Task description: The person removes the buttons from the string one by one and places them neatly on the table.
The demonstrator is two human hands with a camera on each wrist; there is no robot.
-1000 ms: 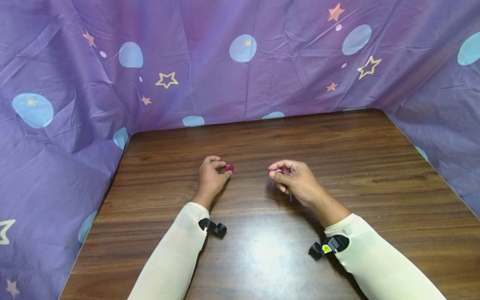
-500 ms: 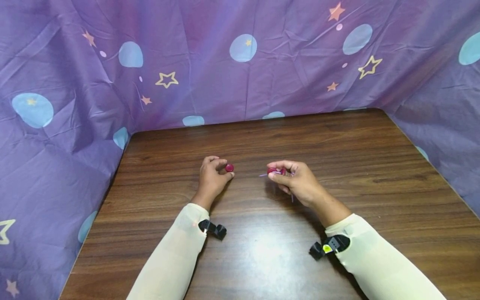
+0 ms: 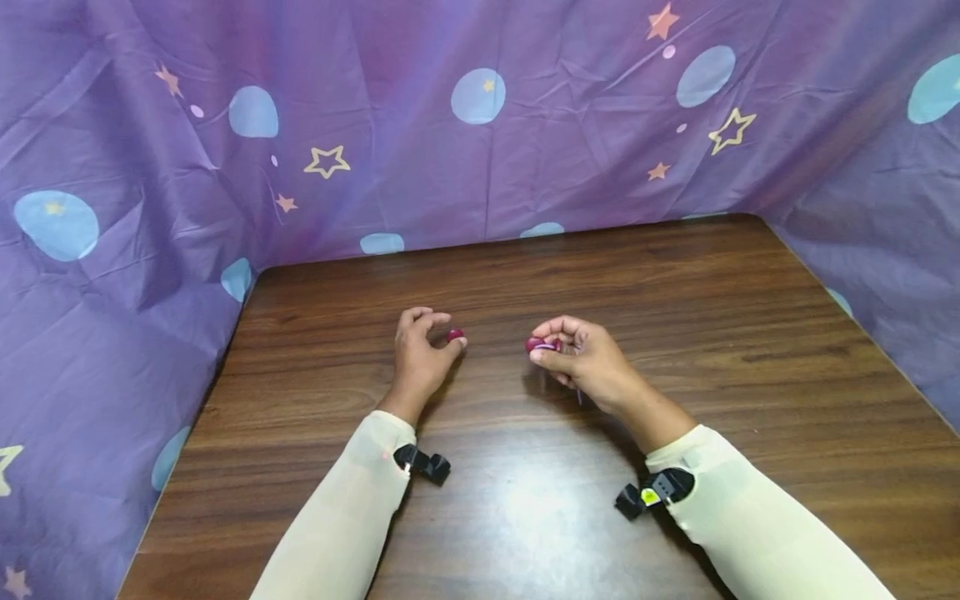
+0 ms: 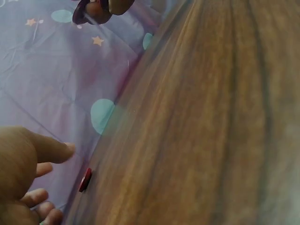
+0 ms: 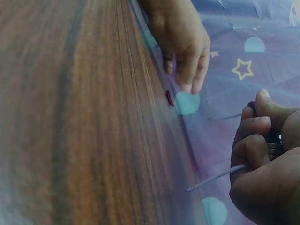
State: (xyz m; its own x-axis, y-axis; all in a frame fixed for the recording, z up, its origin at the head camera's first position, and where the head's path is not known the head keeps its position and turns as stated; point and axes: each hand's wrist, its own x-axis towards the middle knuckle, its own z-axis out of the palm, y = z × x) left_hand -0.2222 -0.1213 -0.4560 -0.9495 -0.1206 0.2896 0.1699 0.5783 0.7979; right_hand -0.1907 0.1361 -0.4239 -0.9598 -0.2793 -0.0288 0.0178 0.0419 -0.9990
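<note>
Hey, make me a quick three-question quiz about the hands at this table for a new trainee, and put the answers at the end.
1. True or false: in the left wrist view, a gap shows between the left hand and the red disc.
2. Fill in: a pale cord sticks out of the ____ hand.
3. The tabletop shows: A) checked cloth, B) wood grain, C) white tiles.

Key: 1. True. 2. The right hand. 3. B.
</note>
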